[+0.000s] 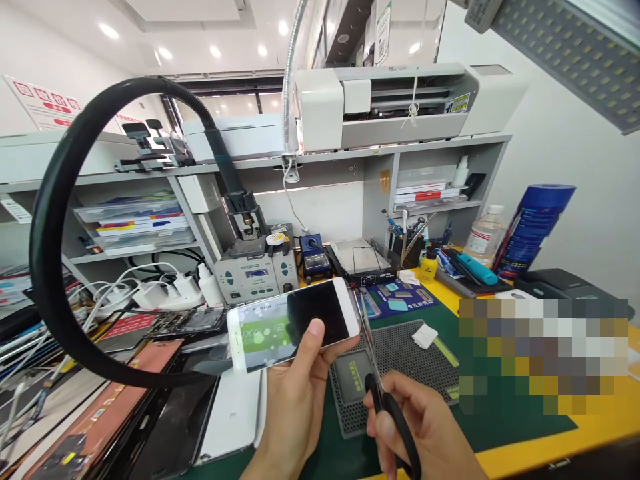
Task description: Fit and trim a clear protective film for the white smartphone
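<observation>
Left hand clamped round white phone, held above desk; long axis crosswise, right end higher; right hand, nearer that end, closed on scissors, blades upward just beside phone; contact hard to tell; below, grey perforated mat on green mat; behind, shelving.
</observation>
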A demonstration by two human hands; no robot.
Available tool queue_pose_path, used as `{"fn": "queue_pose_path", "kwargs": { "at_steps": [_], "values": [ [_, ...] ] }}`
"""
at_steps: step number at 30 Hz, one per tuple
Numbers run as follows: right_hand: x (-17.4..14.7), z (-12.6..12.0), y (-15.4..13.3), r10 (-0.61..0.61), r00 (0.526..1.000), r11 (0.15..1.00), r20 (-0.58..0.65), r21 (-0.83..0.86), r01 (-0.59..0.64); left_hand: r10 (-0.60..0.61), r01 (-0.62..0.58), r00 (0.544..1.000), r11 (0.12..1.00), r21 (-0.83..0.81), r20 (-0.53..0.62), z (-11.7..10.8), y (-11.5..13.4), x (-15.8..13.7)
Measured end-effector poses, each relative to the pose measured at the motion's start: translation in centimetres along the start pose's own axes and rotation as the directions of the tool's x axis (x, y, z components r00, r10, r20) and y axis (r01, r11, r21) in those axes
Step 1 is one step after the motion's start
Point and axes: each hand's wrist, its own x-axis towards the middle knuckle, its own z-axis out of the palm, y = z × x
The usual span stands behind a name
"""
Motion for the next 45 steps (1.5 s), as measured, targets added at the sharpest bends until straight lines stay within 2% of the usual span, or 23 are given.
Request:
{"fn": "queue_pose_path", "kwargs": {
  "at_steps": [5,12,17,28,37,42,45],
  "values": [
    [-0.2,0.1,-0.2,0.016,1.000,1.000,0.006,0.013,-0.016,0.048,-0.048,0.999,0.999,0.003,-0.013,0.4,0.1,0.0],
    [-0.1,0.1,0.0,0.041,0.999,0.999,0.005,0.032,-0.041,-0.007,0.007,1.000,1.000,0.028,-0.004,0.1,0.0,0.0],
    [0.1,-0.1,0.3,0.033,0.999,0.999,0.028,-0.017,-0.032,0.013,-0.013,1.000,1.000,0.026,-0.027,0.3,0.1,0.0],
    [-0.1,0.7,-0.3,-0.037,0.998,0.990,-0.045,-0.138,0.030,0.063,-0.063,0.998,0.998,0.027,0.003,0.1,0.1,-0.1],
    [0.2,0.4,1.0,0.011,0.997,0.991,-0.077,-0.133,-0.021,-0.015,0.014,1.000,0.998,0.054,0.008,-0.1,0.3,-0.1],
    [0.2,0.1,0.5,0.067,0.997,0.985,-0.028,-0.158,-0.071,-0.026,0.031,0.999,0.992,0.119,-0.037,0.4,0.6,-0.3],
    [0.1,0.1,-0.2,0.031,0.999,0.979,-0.021,-0.201,-0.035,-0.008,0.014,0.998,0.994,0.109,-0.060,0.9,0.8,-0.5]
  ]
}}
